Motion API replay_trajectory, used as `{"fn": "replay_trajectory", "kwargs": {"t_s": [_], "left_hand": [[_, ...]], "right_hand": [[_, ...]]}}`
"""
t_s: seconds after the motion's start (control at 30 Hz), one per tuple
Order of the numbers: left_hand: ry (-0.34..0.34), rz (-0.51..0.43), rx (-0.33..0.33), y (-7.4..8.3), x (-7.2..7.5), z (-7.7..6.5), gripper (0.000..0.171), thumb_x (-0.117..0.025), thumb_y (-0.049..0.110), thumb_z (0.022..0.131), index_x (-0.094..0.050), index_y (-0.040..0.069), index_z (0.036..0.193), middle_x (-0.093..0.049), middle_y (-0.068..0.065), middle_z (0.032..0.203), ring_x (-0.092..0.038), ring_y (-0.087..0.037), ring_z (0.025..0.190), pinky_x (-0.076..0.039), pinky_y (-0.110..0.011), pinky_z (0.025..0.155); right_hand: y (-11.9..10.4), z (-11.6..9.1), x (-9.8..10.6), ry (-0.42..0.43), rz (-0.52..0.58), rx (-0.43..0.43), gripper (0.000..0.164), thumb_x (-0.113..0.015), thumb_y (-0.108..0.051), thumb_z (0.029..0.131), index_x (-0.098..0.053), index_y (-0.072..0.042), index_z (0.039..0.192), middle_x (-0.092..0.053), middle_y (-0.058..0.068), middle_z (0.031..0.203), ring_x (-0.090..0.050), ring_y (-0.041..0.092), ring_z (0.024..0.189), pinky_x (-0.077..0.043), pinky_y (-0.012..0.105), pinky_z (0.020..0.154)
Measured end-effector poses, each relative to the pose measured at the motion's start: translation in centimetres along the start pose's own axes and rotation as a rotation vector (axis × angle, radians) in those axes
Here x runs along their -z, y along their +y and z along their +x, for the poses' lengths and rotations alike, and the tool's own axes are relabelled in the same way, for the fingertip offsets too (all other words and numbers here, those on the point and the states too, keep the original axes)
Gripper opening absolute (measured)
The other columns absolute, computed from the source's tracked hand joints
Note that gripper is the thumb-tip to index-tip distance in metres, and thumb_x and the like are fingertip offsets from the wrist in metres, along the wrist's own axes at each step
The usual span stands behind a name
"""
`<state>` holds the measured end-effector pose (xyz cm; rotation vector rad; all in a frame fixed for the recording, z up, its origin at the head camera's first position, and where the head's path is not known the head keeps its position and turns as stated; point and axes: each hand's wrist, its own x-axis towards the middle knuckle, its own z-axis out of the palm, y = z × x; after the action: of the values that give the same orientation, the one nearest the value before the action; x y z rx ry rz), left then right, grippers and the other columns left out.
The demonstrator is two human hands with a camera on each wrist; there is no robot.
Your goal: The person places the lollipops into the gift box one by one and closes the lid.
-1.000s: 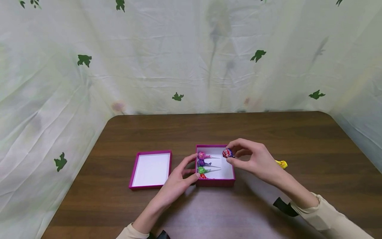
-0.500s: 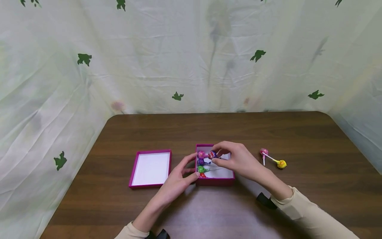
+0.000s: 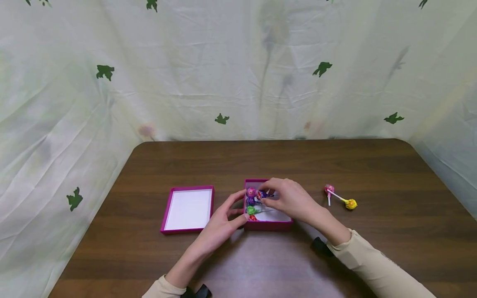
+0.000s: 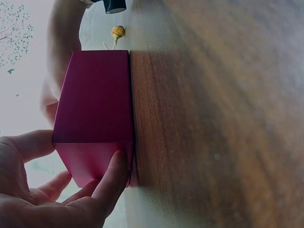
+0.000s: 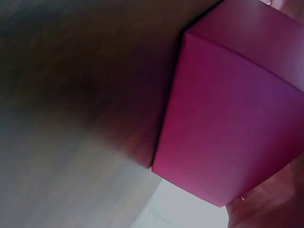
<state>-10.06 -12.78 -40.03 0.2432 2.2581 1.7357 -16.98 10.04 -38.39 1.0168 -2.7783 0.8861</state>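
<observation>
An open magenta box with a white inside stands on the table. Along its left inner wall lie several wrapped lollipops, among them a pink lollipop, a purple lollipop, a green lollipop and a red lollipop. With thumb and fingers spread along the box's left side, my left hand holds it; the left wrist view shows the fingertips against that wall. Inside the box, my right hand pinches a dark blue and red lollipop beside the pink one. Its stick is mostly hidden by the fingers.
Left of the box lies its magenta lid, white inside facing up. To the right, a yellow lollipop and a pink-red lollipop rest on the wooden table with sticks crossing. A pale curtain hangs behind.
My right hand has moved left and down into the box with the blue and red lollipop, uncovering the two lollipops on the table. My left hand has stayed on the box.
</observation>
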Motion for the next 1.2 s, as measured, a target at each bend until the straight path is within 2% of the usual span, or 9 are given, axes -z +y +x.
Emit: {"fn": "replay_trajectory", "kwargs": {"t_s": [0.23, 0.53, 0.87, 1.2], "left_hand": [[0.007, 0.005, -0.019, 0.0, 0.0, 0.0, 0.060, -0.064, 0.021, 0.095, -0.040, 0.027, 0.150, -0.036, -0.004, 0.152, -0.054, -0.030, 0.122, -0.049, -0.046, 0.089], [0.010, -0.001, -0.031, -0.1, 0.0, 0.1, 0.061, -0.065, 0.019, 0.094, -0.040, 0.027, 0.149, -0.037, -0.003, 0.152, -0.054, -0.029, 0.121, -0.050, -0.044, 0.089], [0.011, -0.003, -0.021, 0.0, 0.0, 0.0, 0.060, -0.065, 0.019, 0.095, -0.041, 0.028, 0.149, -0.037, -0.003, 0.152, -0.054, -0.029, 0.122, -0.050, -0.044, 0.089], [0.018, 0.003, -0.029, 0.0, -0.2, 0.0, 0.059, -0.065, 0.020, 0.094, -0.042, 0.027, 0.148, -0.038, -0.006, 0.152, -0.055, -0.029, 0.121, -0.049, -0.043, 0.088]], "right_hand": [[-0.2, 0.4, -0.4, -0.021, -0.097, -0.046, 0.030, -0.079, -0.027, 0.083, -0.073, -0.018, 0.111, -0.071, -0.005, 0.102, -0.065, 0.017, 0.089, -0.050, 0.040, 0.077], [-0.9, 0.7, -0.9, -0.002, -0.173, -0.106, 0.026, -0.081, -0.026, 0.080, -0.075, -0.018, 0.104, -0.072, -0.006, 0.095, -0.063, 0.020, 0.084, -0.048, 0.039, 0.073], [-1.2, 0.9, -1.0, -0.020, -0.174, -0.156, 0.027, -0.084, -0.023, 0.077, -0.076, -0.020, 0.103, -0.073, -0.005, 0.091, -0.061, 0.017, 0.080, -0.045, 0.038, 0.072], [-0.9, 0.8, -1.1, -0.035, -0.158, -0.150, 0.024, -0.081, -0.013, 0.080, -0.076, -0.018, 0.103, -0.072, -0.004, 0.096, -0.063, 0.019, 0.085, -0.048, 0.042, 0.079]]}}
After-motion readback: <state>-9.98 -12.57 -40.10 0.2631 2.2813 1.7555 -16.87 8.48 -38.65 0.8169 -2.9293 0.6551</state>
